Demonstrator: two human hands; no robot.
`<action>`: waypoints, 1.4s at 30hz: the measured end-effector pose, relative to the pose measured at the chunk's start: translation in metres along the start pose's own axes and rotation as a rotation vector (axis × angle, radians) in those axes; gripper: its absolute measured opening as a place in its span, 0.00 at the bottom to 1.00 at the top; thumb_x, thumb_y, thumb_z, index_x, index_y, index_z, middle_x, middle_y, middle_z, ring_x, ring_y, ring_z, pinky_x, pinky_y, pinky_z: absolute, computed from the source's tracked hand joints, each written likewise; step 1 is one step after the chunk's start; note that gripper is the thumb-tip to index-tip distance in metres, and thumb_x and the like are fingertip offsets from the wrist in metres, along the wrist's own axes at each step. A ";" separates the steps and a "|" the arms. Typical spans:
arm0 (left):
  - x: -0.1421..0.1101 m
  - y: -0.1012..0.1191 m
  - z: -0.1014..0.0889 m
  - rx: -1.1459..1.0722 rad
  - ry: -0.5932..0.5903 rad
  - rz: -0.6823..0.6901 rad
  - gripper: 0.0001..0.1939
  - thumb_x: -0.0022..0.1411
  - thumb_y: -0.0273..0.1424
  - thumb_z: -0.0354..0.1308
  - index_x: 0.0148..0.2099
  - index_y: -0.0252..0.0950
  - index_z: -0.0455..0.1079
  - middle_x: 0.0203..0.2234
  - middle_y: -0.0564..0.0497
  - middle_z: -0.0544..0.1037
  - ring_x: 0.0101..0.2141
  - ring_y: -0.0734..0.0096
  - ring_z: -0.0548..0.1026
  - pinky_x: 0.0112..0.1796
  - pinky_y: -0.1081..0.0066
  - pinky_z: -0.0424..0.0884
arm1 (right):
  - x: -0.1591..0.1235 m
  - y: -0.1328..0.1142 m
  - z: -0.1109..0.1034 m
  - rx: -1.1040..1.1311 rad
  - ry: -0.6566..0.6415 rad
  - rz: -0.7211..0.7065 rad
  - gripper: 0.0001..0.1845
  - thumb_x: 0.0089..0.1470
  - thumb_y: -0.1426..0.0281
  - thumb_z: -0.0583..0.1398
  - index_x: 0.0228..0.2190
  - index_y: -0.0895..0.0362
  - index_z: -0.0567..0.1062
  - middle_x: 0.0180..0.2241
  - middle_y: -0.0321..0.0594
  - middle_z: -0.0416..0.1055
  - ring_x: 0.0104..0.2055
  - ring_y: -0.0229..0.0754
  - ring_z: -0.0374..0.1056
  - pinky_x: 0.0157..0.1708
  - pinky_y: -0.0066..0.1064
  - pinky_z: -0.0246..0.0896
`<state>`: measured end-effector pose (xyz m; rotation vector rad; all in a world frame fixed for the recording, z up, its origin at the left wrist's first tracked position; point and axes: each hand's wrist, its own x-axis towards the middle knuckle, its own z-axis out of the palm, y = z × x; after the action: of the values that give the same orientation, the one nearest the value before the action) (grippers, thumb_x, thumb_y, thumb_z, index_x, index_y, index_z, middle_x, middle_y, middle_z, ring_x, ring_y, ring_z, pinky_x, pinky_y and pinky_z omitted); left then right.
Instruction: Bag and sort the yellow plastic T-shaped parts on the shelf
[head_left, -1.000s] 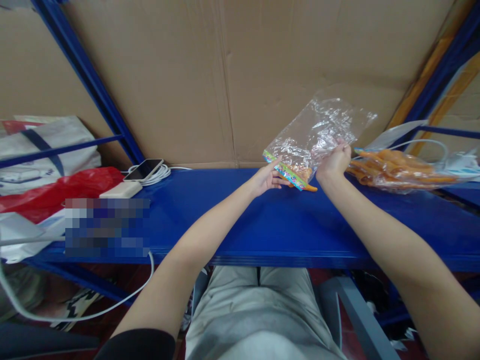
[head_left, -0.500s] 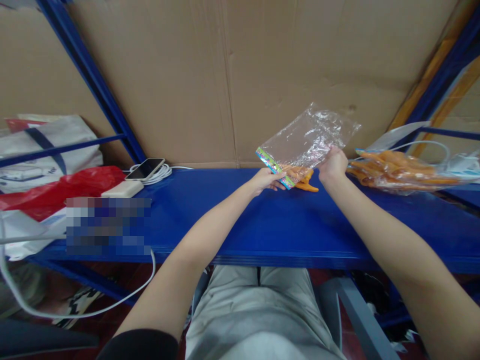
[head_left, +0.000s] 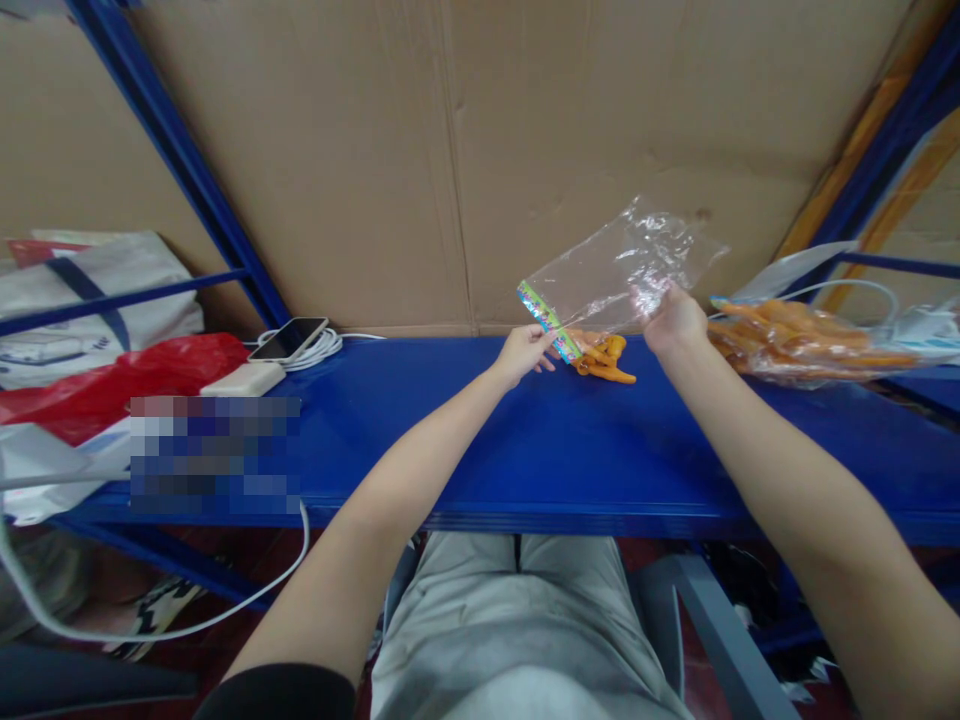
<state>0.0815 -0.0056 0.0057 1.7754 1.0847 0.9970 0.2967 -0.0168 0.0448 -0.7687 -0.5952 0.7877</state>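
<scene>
Both hands hold up a clear plastic bag (head_left: 600,270) with a colourful printed strip along its left edge. My left hand (head_left: 527,352) pinches that strip near its lower end. My right hand (head_left: 675,318) is closed on the crumpled far side of the bag. Just below the bag, on the blue shelf (head_left: 480,440), lie several orange pieces (head_left: 606,360), finger-like in shape, seen partly through the film. What exactly they are I cannot make out. Nothing shows inside the upper part of the bag.
At the right lies a filled clear bag of orange pieces (head_left: 806,340). On the left are a phone (head_left: 291,340) on a coiled white cable (head_left: 322,348), a white block (head_left: 244,380), a red plastic bag (head_left: 165,375) and a cloth bag (head_left: 142,280). Cardboard (head_left: 465,150) stands behind.
The bag has risen slightly and shifted a little right, uncovering more of the orange pieces. My left hand has moved slightly up, and my right hand has turned and moved right.
</scene>
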 end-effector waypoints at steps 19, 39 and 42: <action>-0.011 -0.018 0.008 1.042 0.147 0.711 0.41 0.67 0.24 0.50 0.77 0.49 0.42 0.75 0.46 0.45 0.73 0.48 0.42 0.66 0.35 0.40 | 0.009 -0.001 -0.006 0.030 -0.066 0.090 0.10 0.60 0.77 0.49 0.30 0.52 0.65 0.36 0.39 0.75 0.44 0.40 0.76 0.43 0.37 0.76; 0.015 -0.013 -0.053 1.106 -0.073 0.614 0.37 0.63 0.18 0.43 0.71 0.45 0.60 0.68 0.46 0.65 0.69 0.60 0.59 0.67 0.37 0.39 | -0.012 0.003 0.000 -0.338 -0.139 0.000 0.02 0.59 0.73 0.59 0.35 0.53 0.72 0.38 0.36 0.81 0.33 0.37 0.78 0.32 0.30 0.75; 0.009 -0.015 -0.092 1.282 -0.017 0.541 0.38 0.63 0.17 0.42 0.72 0.45 0.57 0.69 0.46 0.63 0.69 0.60 0.59 0.67 0.36 0.41 | -0.018 0.011 0.000 -0.427 -0.199 -0.035 0.04 0.59 0.74 0.60 0.38 0.55 0.74 0.41 0.39 0.81 0.33 0.36 0.78 0.33 0.28 0.75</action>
<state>-0.0026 0.0287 0.0268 3.2165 1.3913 0.5232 0.2819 -0.0259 0.0325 -1.0733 -0.9722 0.7169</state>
